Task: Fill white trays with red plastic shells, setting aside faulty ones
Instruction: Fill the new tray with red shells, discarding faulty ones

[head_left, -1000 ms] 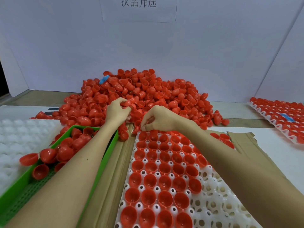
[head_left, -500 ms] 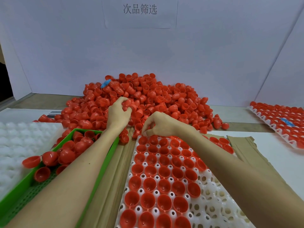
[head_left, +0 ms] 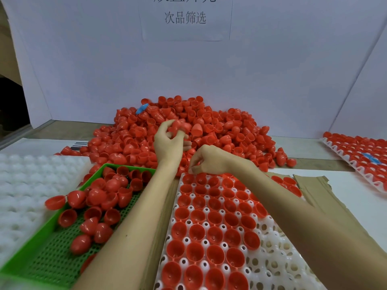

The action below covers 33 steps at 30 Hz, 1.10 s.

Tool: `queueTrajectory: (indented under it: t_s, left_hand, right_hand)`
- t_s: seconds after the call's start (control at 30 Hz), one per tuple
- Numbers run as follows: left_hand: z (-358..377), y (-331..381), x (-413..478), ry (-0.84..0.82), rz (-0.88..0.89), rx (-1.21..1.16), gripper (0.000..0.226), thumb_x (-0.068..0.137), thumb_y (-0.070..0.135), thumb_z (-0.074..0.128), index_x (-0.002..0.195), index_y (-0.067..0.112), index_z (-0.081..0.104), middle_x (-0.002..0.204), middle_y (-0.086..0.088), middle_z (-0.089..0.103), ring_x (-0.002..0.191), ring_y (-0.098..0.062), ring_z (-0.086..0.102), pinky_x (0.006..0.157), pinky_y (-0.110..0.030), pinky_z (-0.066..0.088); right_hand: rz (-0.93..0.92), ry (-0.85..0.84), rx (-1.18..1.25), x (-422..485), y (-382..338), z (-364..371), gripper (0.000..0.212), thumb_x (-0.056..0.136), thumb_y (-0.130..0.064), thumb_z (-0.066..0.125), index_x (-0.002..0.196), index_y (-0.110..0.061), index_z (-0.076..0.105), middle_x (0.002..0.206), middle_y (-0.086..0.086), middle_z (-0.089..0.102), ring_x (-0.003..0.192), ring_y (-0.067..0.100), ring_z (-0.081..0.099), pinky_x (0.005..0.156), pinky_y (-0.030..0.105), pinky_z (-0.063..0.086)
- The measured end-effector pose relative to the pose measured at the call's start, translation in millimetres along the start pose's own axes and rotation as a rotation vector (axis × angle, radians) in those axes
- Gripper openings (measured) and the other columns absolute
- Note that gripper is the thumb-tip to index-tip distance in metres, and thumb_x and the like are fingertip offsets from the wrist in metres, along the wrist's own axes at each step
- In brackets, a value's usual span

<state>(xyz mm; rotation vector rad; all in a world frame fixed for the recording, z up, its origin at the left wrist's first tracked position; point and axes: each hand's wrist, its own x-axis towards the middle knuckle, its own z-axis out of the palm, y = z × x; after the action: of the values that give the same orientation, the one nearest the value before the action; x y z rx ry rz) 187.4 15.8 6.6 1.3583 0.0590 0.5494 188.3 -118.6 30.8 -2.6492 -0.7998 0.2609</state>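
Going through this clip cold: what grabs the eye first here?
The big heap of red shells against the back wall, with the left hand lifting some out of it. In front, the half-filled white tray under the right hand, and the green basket of loose shells at left.

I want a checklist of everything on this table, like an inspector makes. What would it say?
Surface: white table top with torn cardboard under the tray.
Job's things: white tray partly filled with red shells, right side bare; big shell pile behind; green basket holding loose shells; filled tray far right; bare white tray on the left.
Clutter: blue scrap on the pile.
Grippers: left hand lifts shells over the pile; right hand pinches at the tray's far edge.
Cables: nothing seen.
Surroundings: white wall boards, paper sign.
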Motion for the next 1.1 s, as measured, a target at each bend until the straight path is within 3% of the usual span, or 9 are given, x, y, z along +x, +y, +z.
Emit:
queueTrajectory:
  t_s: [0.07,0.17,0.33,0.5,0.7,0.83,0.93,1.1]
  left_hand:
    - [-3,-6,-9,0.015,-0.006,-0.005,0.017,0.097,0.014,0.066,0.108,0.027,0.064,0.079,-0.01,0.071,0.059,-0.017,0.071,0.056,-0.031,0.06]
    - [-10,-13,-18,0.041,-0.018,0.031,0.023,0.097,0.017,0.067,0.12,0.018,0.064,0.082,-0.011,0.072,0.06,-0.017,0.071,0.056,-0.03,0.059]
    - [-13,-15,-27,0.062,-0.002,0.061,0.029,0.098,0.016,0.065,0.126,0.019,0.062,0.084,-0.007,0.074,0.062,-0.016,0.073,0.059,-0.029,0.06]
    - [-17,-14,-34,0.106,0.027,0.028,0.029,0.097,0.017,0.066,0.126,0.018,0.063,0.084,-0.008,0.073,0.061,-0.018,0.072,0.061,-0.034,0.061]
    - [-24,-18,-40,0.122,0.008,-0.003,0.026,0.096,0.017,0.067,0.122,0.019,0.064,0.083,-0.008,0.073,0.06,-0.019,0.072,0.06,-0.033,0.061]
    - [-27,-17,-42,0.125,0.001,-0.027,0.026,0.096,0.017,0.068,0.121,0.02,0.064,0.086,-0.011,0.074,0.065,-0.021,0.073,0.063,-0.037,0.062]
    - [-28,-16,-44,0.14,0.005,-0.025,0.024,0.096,0.017,0.068,0.118,0.022,0.065,0.084,-0.008,0.075,0.065,-0.021,0.074,0.064,-0.039,0.062]
    - [-28,-14,-45,0.146,-0.002,-0.049,0.023,0.096,0.014,0.067,0.118,0.022,0.066,0.083,-0.01,0.074,0.062,-0.022,0.073,0.061,-0.035,0.062]
  right_hand:
    - [0.007,-0.007,-0.011,-1,-1,1,0.014,0.092,-0.021,0.07,0.101,-0.017,0.079,0.105,-0.003,0.076,0.102,0.015,0.067,0.097,0.038,0.052]
    - [0.0,-0.008,0.011,-4,-5,4,0.013,0.091,-0.021,0.071,0.1,-0.016,0.08,0.102,0.0,0.076,0.099,0.017,0.068,0.095,0.039,0.053]
    - [-0.03,-0.006,-0.029,-7,-13,6,0.012,0.089,-0.023,0.073,0.096,-0.018,0.08,0.096,-0.002,0.077,0.094,0.016,0.068,0.093,0.039,0.053]
    - [-0.056,0.026,0.067,-12,-11,2,0.016,0.081,-0.003,0.074,0.093,-0.013,0.081,0.09,-0.003,0.078,0.088,0.008,0.071,0.088,0.027,0.056]
    - [-0.059,0.051,0.095,-11,-4,5,0.016,0.088,-0.008,0.069,0.098,-0.014,0.079,0.094,-0.006,0.076,0.086,0.002,0.067,0.082,0.013,0.052]
    - [-0.061,0.122,0.143,-11,-4,2,0.015,0.09,-0.01,0.066,0.097,-0.016,0.079,0.096,-0.008,0.075,0.091,0.004,0.068,0.085,0.019,0.054]
    - [-0.087,0.125,0.133,-13,-6,4,0.012,0.088,-0.017,0.072,0.099,-0.018,0.078,0.097,-0.012,0.072,0.087,-0.002,0.064,0.077,0.007,0.048]
    - [-0.114,0.109,0.067,-16,-9,16,0.017,0.083,-0.024,0.079,0.099,-0.019,0.078,0.097,-0.013,0.073,0.083,-0.004,0.059,0.073,0.002,0.042]
